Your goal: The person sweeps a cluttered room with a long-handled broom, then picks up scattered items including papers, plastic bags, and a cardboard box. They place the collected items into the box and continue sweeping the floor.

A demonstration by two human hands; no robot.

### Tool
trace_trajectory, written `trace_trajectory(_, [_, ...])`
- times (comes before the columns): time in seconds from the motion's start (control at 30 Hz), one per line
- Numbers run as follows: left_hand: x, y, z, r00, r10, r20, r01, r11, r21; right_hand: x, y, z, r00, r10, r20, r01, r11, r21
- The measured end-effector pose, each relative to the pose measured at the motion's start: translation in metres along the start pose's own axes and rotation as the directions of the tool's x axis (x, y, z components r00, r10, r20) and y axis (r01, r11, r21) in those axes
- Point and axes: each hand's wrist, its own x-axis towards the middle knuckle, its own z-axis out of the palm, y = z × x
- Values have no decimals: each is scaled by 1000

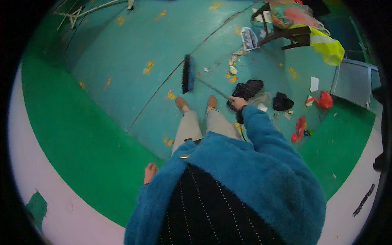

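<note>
My right hand (pixel 238 103) is closed around the thin handle of a broom (pixel 188 74). The handle slants down to the left, to a broom head with dark bristles resting on the green floor ahead of my feet. At my left side, my left hand (pixel 150 173) hangs by the blue sleeve, its fingers curled in and nothing seen in them. Just beyond my right hand lies a black plastic bag (pixel 249 88), with a second black bag (pixel 282 101) to its right. Pale scraps (pixel 233 69) lie on the floor to the right of the broom head.
A dark wooden stool (pixel 294 37) lies tipped at the far right, beside a yellow-green bag (pixel 328 48). Red plastic bags (pixel 325 100) lie near a grey metal-framed panel (pixel 352 83) at right. Crumpled printed paper (pixel 249 39) lies farther ahead. A pale metal frame (pixel 98 7) stands far left.
</note>
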Motion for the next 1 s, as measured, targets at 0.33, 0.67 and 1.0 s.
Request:
trace_trajectory(0.33, [25,82,22,993,117,30,-117,993,-16,-75,243,-126,857,378,-350,-416,908,-40])
trace_trajectory(0.67, [65,93,20,963,237,129,-257,953,162,-192,169,-60,972,98,214,-192,-196,962])
trace_trajectory(1.0, [75,160,-6,963,218,161,-243,956,162,-201,69,9,922,-251,293,-386,-608,694])
